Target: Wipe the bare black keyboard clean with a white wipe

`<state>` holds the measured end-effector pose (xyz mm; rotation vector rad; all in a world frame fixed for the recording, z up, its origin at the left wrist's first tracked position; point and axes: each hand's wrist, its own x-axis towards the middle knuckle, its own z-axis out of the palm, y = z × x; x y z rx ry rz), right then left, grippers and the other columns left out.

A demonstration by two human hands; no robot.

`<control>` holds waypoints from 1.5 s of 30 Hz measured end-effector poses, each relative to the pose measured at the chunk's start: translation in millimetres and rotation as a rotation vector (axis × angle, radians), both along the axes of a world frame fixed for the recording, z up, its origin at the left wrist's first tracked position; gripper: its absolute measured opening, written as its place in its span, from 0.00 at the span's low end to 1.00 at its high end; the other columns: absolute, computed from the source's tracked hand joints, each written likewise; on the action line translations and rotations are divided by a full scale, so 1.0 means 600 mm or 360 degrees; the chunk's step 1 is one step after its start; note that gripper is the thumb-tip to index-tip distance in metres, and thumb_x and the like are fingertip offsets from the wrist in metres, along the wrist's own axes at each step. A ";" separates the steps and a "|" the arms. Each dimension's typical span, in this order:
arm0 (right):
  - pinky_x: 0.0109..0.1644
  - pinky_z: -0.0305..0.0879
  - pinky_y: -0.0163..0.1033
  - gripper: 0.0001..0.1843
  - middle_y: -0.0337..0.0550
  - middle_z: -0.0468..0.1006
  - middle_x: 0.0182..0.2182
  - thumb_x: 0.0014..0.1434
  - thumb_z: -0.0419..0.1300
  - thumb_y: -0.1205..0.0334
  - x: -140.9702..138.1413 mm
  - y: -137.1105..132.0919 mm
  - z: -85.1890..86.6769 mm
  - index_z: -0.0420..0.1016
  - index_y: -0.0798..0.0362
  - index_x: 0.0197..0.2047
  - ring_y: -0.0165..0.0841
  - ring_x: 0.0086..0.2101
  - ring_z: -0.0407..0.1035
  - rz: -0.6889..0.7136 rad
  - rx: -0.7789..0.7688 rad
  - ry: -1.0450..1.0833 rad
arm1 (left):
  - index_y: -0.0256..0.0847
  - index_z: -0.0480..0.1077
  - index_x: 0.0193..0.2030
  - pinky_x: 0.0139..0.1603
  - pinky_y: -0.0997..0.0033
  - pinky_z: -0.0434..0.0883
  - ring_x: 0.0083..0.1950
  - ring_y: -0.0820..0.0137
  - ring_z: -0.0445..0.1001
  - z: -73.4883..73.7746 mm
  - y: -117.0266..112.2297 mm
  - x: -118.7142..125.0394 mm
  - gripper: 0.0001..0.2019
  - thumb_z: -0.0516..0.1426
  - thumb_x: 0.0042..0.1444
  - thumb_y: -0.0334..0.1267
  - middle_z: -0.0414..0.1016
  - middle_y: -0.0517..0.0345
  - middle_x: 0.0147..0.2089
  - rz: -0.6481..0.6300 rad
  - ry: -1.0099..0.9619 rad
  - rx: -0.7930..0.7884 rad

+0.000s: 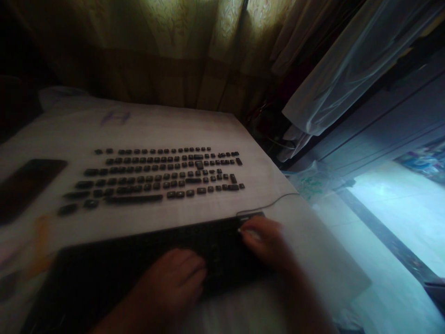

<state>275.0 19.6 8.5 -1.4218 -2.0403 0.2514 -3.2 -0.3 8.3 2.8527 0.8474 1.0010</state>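
Note:
A black keyboard base (pixel 139 246), its keys taken off, lies at a slant along the near side of the table. My left hand (pixel 181 276) rests on its middle, fingers side by side and lying over the surface, with nothing seen in them. Over the base's right end, my right hand (pixel 266 239) has its fingers closed on a small whitish thing (pixel 255 234), too blurred to name. Beyond the base, loose black keycaps (pixel 163 176) lie in several rows in keyboard order, a long space bar (pixel 134 199) among the nearest.
A dark phone-like slab (pixel 31 181) lies at the left, near a blurred orange-yellow strip (pixel 42 236). A thin cable (pixel 274 202) runs from the base over the table's right edge. Curtains (pixel 167 51) hang behind; pale cloth (pixel 323 93) hangs at the right.

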 end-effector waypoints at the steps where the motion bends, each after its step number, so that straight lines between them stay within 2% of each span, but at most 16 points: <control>1: 0.33 0.71 0.36 0.08 0.40 0.81 0.27 0.55 0.59 0.70 -0.001 0.000 -0.001 0.78 0.50 0.32 0.34 0.28 0.77 0.0006 0.0000 -0.0003 | 0.43 0.75 0.43 0.43 0.71 0.76 0.41 0.72 0.79 0.000 0.000 0.000 0.14 0.47 0.69 0.32 0.82 0.61 0.40 0.0002 0.0000 -0.0001; 11: 0.34 0.72 0.37 0.09 0.40 0.82 0.28 0.55 0.58 0.71 -0.005 -0.001 -0.003 0.78 0.49 0.32 0.34 0.29 0.77 0.0028 -0.0019 -0.0058 | 0.43 0.76 0.42 0.45 0.70 0.76 0.43 0.72 0.79 0.002 0.002 0.001 0.15 0.47 0.69 0.32 0.83 0.61 0.40 0.0009 -0.0006 -0.0020; 20: 0.34 0.71 0.36 0.08 0.40 0.82 0.28 0.54 0.59 0.71 -0.004 -0.001 -0.006 0.78 0.50 0.32 0.34 0.29 0.77 0.0001 -0.0010 -0.0195 | 0.42 0.75 0.41 0.39 0.71 0.76 0.38 0.71 0.79 0.005 0.004 0.001 0.15 0.47 0.68 0.31 0.82 0.61 0.37 -0.0011 -0.0026 0.0000; 25: 0.34 0.70 0.36 0.08 0.41 0.82 0.28 0.54 0.59 0.71 -0.010 -0.002 -0.002 0.78 0.50 0.31 0.34 0.29 0.77 -0.0009 0.0027 -0.0274 | 0.42 0.75 0.43 0.41 0.69 0.78 0.41 0.71 0.79 0.008 0.004 0.001 0.14 0.47 0.68 0.31 0.82 0.60 0.39 -0.0012 0.0012 -0.0026; 33: 0.33 0.71 0.35 0.09 0.40 0.82 0.27 0.53 0.58 0.71 -0.013 -0.003 0.006 0.78 0.49 0.31 0.33 0.28 0.76 -0.0003 0.0024 -0.0303 | 0.43 0.76 0.43 0.42 0.70 0.77 0.41 0.71 0.78 0.005 0.002 0.000 0.14 0.49 0.68 0.32 0.82 0.60 0.40 -0.0021 0.0005 -0.0044; 45: 0.34 0.71 0.36 0.08 0.40 0.82 0.27 0.53 0.60 0.72 -0.015 -0.003 0.001 0.78 0.50 0.31 0.34 0.28 0.77 -0.0054 0.0030 -0.0324 | 0.42 0.75 0.43 0.43 0.69 0.75 0.42 0.71 0.77 -0.009 0.000 -0.001 0.12 0.49 0.67 0.31 0.81 0.60 0.40 -0.0021 0.0009 -0.0036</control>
